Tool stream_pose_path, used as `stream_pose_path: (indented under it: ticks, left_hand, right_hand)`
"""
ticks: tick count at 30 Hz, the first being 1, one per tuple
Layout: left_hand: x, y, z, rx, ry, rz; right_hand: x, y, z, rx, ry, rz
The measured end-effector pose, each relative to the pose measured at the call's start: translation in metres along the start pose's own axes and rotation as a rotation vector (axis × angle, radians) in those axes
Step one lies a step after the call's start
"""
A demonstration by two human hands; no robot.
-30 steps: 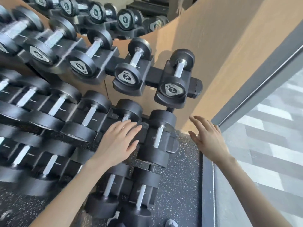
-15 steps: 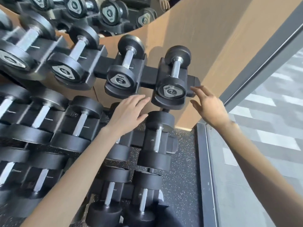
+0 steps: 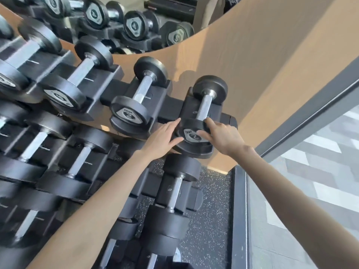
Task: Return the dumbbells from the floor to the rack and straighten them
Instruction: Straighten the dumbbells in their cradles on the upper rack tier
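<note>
A small black dumbbell marked 2 [image 3: 204, 105] lies in the rightmost cradle of the rack's top tier [image 3: 169, 106]. Both hands are on its near head. My left hand [image 3: 164, 137] presses flat against the head's left side, fingers together. My right hand [image 3: 221, 135] wraps the head's right side, thumb across the label and a finger by the steel handle. A second dumbbell marked 2 [image 3: 136, 101] rests in the cradle to its left. Larger dumbbells [image 3: 174, 193] fill the lower tiers.
A wooden wall panel [image 3: 252, 65] stands directly behind the rack, with a mirror [image 3: 136, 20] above reflecting more dumbbells. Speckled black rubber floor [image 3: 211, 220] lies below. A dark window frame [image 3: 240, 220] and glass run along the right.
Both hands rose from the middle tier to the top tier and closed in on the rightmost dumbbell's near head. The view tilted up and closer.
</note>
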State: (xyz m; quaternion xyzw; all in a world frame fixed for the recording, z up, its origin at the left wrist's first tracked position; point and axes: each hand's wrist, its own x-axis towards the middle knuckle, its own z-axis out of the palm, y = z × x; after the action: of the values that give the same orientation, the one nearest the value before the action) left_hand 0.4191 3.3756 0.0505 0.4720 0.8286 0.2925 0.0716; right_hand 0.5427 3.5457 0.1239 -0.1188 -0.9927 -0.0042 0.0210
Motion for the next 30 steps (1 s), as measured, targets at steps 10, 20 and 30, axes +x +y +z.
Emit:
stream_pose_path:
  ticks: [10,20,30]
  left_hand:
    - [0.038,-0.007,0.029,-0.069,0.126,0.164]
    - [0.051,-0.004,0.018,0.296,0.371,0.484]
    - [-0.008,-0.026,-0.042,0.538,0.223,0.341]
  right_hand:
    - [0.006,0.023,0.069,0.380,0.518,-0.083]
    - [0.001,0.025,0.096,0.682,0.449,0.013]
    - [-0.023,0.009,0.050,0.049,0.342,0.041]
